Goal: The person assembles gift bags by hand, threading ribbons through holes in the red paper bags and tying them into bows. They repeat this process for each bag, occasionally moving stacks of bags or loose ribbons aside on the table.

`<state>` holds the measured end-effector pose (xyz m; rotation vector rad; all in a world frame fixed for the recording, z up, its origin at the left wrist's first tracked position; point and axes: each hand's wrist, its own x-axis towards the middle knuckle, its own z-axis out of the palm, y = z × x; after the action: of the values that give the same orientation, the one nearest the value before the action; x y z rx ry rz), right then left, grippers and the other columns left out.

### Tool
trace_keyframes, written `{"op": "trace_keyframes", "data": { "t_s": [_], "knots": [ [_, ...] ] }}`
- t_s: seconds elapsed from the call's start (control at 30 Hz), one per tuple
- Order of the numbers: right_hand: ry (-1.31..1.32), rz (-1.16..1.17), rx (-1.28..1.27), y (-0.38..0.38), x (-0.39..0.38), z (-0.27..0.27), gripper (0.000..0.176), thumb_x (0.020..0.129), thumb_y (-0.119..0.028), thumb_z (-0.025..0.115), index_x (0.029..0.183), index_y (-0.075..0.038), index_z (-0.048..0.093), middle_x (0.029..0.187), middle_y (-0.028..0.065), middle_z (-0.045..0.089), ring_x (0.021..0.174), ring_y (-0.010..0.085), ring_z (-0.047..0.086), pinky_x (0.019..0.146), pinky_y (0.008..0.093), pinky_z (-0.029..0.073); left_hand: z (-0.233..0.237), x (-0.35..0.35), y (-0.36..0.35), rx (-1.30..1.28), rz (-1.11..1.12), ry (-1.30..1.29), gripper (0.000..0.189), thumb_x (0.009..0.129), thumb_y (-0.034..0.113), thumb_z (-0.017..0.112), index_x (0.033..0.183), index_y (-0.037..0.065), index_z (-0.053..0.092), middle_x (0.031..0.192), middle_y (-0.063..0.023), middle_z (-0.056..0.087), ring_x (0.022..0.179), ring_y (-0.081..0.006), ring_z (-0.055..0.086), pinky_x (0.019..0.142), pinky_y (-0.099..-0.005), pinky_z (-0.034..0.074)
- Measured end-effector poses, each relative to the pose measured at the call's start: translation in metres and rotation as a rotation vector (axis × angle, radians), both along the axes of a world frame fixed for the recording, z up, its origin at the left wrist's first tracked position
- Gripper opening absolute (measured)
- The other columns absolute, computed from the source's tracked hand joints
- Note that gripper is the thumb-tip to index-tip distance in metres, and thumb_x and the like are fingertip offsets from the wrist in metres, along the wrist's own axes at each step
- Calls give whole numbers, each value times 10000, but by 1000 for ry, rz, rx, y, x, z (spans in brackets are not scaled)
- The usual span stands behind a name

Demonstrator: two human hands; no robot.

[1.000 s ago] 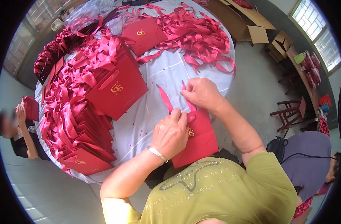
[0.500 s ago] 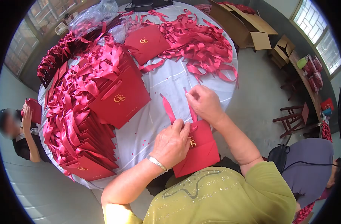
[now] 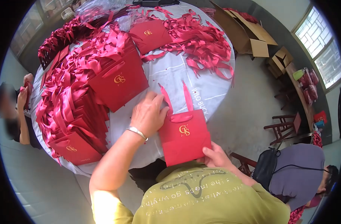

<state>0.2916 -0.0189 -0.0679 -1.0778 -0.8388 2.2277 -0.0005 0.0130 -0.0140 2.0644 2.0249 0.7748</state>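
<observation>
Pale walls, a grey floor and a barred window [image 3: 323, 48] are seen around a round bench [image 3: 120, 130], which is covered by a white cloth [image 3: 166, 71]. On the cloth, beside the ribbon tails, printed letters can be read in part as "LO BUCK".

A red paper gift bag [image 3: 185, 138] is held at the near edge of the bench, in front of the person's green T-shirt [image 3: 215, 194]. Its front is marked with a gold "GS" monogram [image 3: 184, 130]; its top is crossed by a short ribbon handle [image 3: 181, 118], and two ribbon tails [image 3: 187, 98] are laid out beyond it. The lower right corner is pinched by the right hand [image 3: 217, 155], thumb in front. The left hand [image 3: 148, 114] is bent beside the left tail; whether ribbon is gripped cannot be told.

"GS" is also borne by a larger red bag [image 3: 122, 84] leaning on the stacked bags [image 3: 79, 108], and by another red bag [image 3: 150, 35] near the heaped ribbons [image 3: 202, 41]. On the T-shirt, "mess go" can be made out.
</observation>
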Motion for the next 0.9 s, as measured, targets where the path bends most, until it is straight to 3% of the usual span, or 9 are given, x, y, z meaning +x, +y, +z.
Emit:
{"op": "trace_keyframes", "data": {
  "t_s": [0.1,0.3,0.37,0.5,0.63,0.7,0.77,0.83,0.9],
  "knots": [
    [-48,-181,153,8,-13,11,286,913,-126,686,1154,16,628,1026,89,707,933,185,678,864,316,531,1,0,0,14,21,-32,338,847,179,691,1126,8,608,1108,-196,614,954,-397,628,809,-461,524],
    [-33,-625,910,91,-18,94,198,949,-72,611,1117,20,662,1067,99,700,941,158,662,816,276,529,-1,-11,1,85,13,-198,278,847,131,667,1081,-15,633,1042,-208,633,982,-403,613,854,-446,503],
    [-269,-674,1188,101,-26,125,186,947,-44,612,1100,38,681,1083,97,698,934,154,660,818,289,539,0,-11,-2,119,13,-175,248,846,121,658,1063,4,640,1013,-192,645,928,-400,630,807,-452,521],
    [-644,-405,2286,108,-64,135,305,765,-2,711,1070,-16,712,1035,127,709,939,285,672,826,381,541,0,-8,-2,157,46,-162,186,858,127,621,1017,38,655,960,-181,676,854,-403,655,750,-474,541],
    [-588,133,2247,72,-86,64,386,678,-85,669,1060,-43,704,1075,106,686,919,256,654,797,382,527,13,-13,-4,-23,178,-22,159,824,92,546,904,33,670,801,-217,691,745,-419,677,687,-502,553],
    [-528,177,2197,59,-91,51,441,613,-98,709,1054,-73,713,1120,83,678,913,248,640,772,368,515,13,-17,-3,-41,194,-6,145,819,93,550,885,33,665,809,-219,692,744,-416,679,688,-501,554],
    [-520,241,2142,58,-85,59,398,661,-136,772,1046,-60,706,1124,91,679,932,260,647,788,370,515,8,-16,-4,-39,217,22,104,806,95,562,841,34,640,805,-212,691,727,-400,686,675,-485,561],
    [-247,253,1863,75,-84,77,373,738,-208,818,1051,-41,702,1106,107,687,959,277,654,802,372,519,9,-12,-5,-38,221,80,98,805,94,561,835,33,632,791,-207,687,723,-391,689,658,-480,562],
    [-285,69,1849,111,-76,83,365,776,-244,824,1039,-25,698,1049,127,698,972,292,659,826,384,520,12,-11,-7,-25,225,176,95,828,117,573,847,36,619,760,-189,678,702,-369,692,603,-460,561]
  ]
}}
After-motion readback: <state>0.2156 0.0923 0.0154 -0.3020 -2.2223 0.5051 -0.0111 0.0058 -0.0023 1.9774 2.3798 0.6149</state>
